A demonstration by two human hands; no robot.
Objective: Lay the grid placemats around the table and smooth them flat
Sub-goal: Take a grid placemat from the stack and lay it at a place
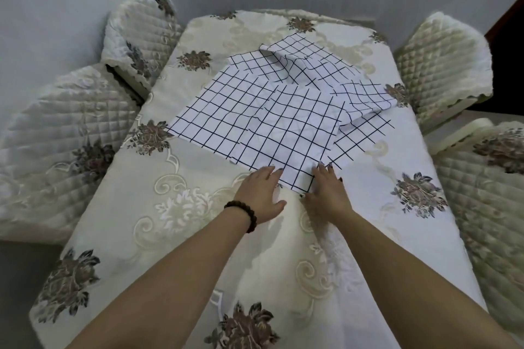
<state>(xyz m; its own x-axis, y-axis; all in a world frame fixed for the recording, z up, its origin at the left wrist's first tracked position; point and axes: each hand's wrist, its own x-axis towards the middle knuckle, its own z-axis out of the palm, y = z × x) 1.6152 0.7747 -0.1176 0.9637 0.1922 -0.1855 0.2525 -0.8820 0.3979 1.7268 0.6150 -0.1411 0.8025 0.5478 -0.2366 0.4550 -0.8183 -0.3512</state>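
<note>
Head view | left hand point(262, 197) flat, fingers spread, on placemat point(255, 122) corner | right hand point(327, 191) likewise, holding nothing

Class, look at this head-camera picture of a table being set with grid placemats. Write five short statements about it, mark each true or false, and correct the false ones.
1. The grid placemats lie in an overlapping pile near the middle of the table. True.
2. Both hands touch the near corner of the top placemat. True: the left hand and the right hand rest at that corner.
3. A beaded bracelet is on the right wrist. False: it is on the left wrist.
4. The tablecloth is plain blue. False: it is cream with brown flower motifs.
5. Every placemat lies flat. False: the far one is rumpled with a raised fold.
</note>
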